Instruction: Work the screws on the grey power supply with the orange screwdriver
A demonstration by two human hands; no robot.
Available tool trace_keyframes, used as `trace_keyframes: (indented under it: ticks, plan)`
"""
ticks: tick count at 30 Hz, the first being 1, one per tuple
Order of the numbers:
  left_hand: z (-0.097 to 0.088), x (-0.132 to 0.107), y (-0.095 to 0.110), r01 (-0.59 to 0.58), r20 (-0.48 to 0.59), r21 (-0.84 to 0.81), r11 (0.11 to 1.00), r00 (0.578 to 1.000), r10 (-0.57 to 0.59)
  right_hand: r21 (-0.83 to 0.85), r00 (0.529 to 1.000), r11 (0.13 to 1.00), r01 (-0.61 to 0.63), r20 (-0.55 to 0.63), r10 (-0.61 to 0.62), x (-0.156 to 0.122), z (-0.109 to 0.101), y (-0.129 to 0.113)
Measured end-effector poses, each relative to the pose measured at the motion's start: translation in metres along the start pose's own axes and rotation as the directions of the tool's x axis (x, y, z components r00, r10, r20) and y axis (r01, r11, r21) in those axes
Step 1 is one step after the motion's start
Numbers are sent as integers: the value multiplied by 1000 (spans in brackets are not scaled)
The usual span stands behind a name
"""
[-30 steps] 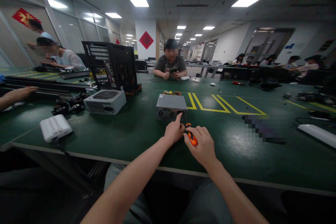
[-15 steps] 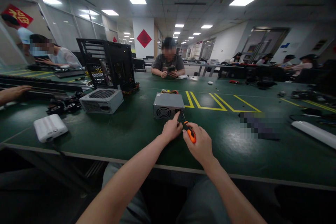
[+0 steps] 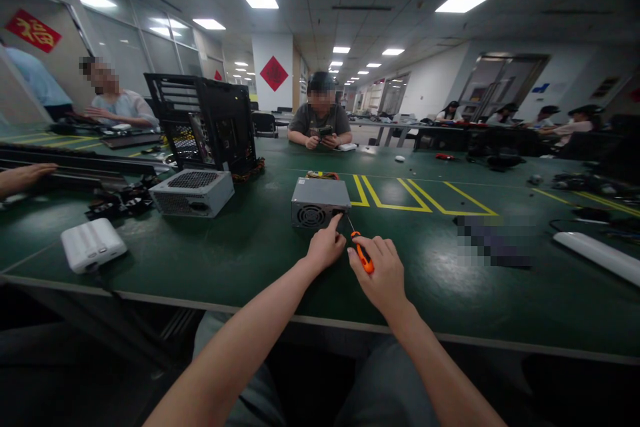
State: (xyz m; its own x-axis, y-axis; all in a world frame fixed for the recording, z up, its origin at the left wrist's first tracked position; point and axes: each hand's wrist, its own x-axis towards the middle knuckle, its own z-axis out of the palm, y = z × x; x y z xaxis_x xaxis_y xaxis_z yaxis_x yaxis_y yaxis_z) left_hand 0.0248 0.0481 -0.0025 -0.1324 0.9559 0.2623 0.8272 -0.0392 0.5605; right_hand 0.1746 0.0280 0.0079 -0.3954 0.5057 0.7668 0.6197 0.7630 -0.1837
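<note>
A grey computer power supply [image 3: 323, 197] with a round fan grille lies on the green table in front of me. My left hand [image 3: 325, 245] stretches its index finger against the unit's right front corner, while its other fingers are curled with nothing visible in them. An orange and black screwdriver [image 3: 367, 263] is gripped in my right hand [image 3: 380, 273]. The thin shaft points up and away, with its tip at the right front edge of the power supply, close to my left fingertip. Whether the tip sits in a screw is too small to tell.
Left stand a second power supply [image 3: 193, 193], a black computer case [image 3: 205, 120] and a white power bank [image 3: 94, 245]. Another person's hand [image 3: 33, 177] rests at far left. A person [image 3: 320, 117] holding a phone sits across the table [image 3: 240, 273]. A white bar [image 3: 600, 257] lies right.
Both my hands and the screwdriver stay almost in place at the power supply. At far left, the standing person has shifted and the seated person has raised their head.
</note>
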Motion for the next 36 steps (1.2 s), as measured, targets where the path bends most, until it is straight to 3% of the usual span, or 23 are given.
trace_keyframes:
  ticks: [5, 20, 25, 32, 36]
  plan:
    - [1, 0, 1, 26, 6, 25, 999, 1000, -26, 31, 998, 998, -58, 21, 58, -1, 2, 2]
    - [1, -2, 4, 38, 3, 91, 995, 999, -39, 35, 999, 999, -3, 45, 1, -1, 1, 0]
    - [1, -2, 5, 32, 15, 107, 994, 999, -34, 55, 999, 998, -38, 14, 37, -1, 3, 1]
    - [1, -1, 4, 47, -5, 112, 993, 999, -47, -14, 1000, 1000, 7, 8, -7, -1, 0, 0]
    - [1, -2, 4, 41, 14, 105, 994, 999, -43, 22, 999, 999, -40, 5, 40, -1, 0, 1]
